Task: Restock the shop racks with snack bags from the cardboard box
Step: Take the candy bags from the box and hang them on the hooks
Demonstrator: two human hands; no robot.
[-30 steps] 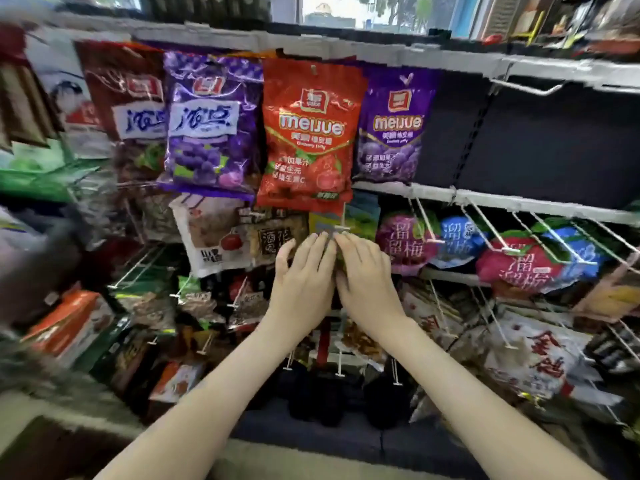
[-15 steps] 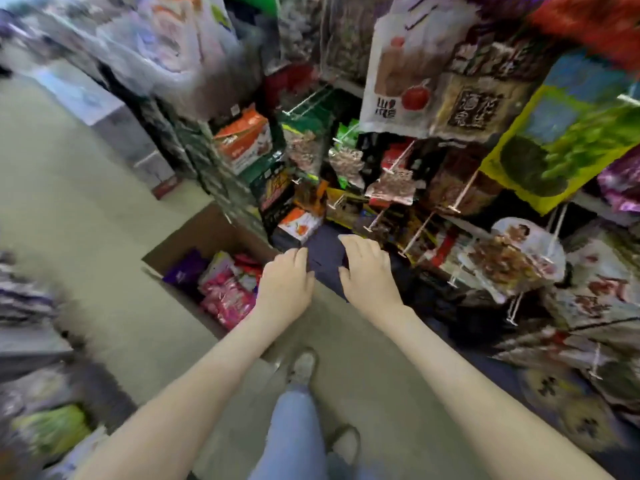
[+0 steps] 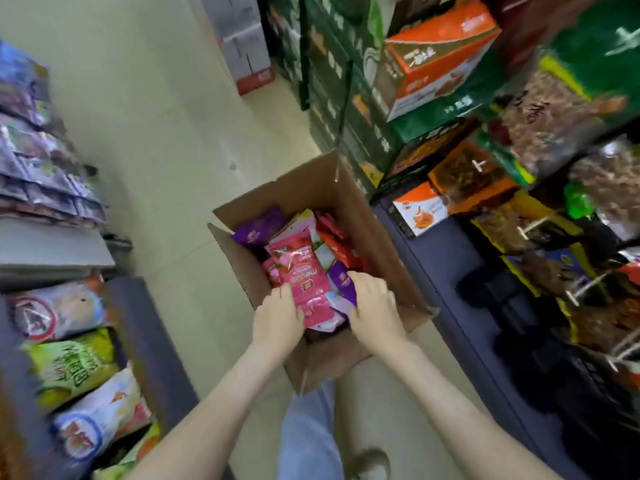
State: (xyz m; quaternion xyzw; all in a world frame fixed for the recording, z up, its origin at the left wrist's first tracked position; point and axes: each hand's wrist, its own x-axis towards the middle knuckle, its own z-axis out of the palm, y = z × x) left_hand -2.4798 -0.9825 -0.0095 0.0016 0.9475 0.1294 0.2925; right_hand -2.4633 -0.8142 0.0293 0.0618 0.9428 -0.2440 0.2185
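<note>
Fingers point(image 3: 282, 294) of the left hand point(image 3: 277, 318) curl onto the glossy pink snack bag point(image 3: 301, 271), topmost in the open brown cardboard box point(image 3: 374, 230); the right hand point(image 3: 375, 306), fingers together, seemingly presses a purple foil bag point(image 3: 341, 280) aside to free it.

Cardboard box point(image 3: 372, 216) on floor point(image 3: 156, 133)

One cardboard box point(image 3: 367, 216) is in view. Inside it show at least three pink bags point(image 3: 301, 271), two purple bags point(image 3: 258, 230) and one or two red bags point(image 3: 341, 245); any deeper ones are hidden. There are two hands, the left hand point(image 3: 277, 318) and the right hand point(image 3: 375, 306), two orange cartons point(image 3: 440, 60) and one shoe point(image 3: 369, 464).
</note>
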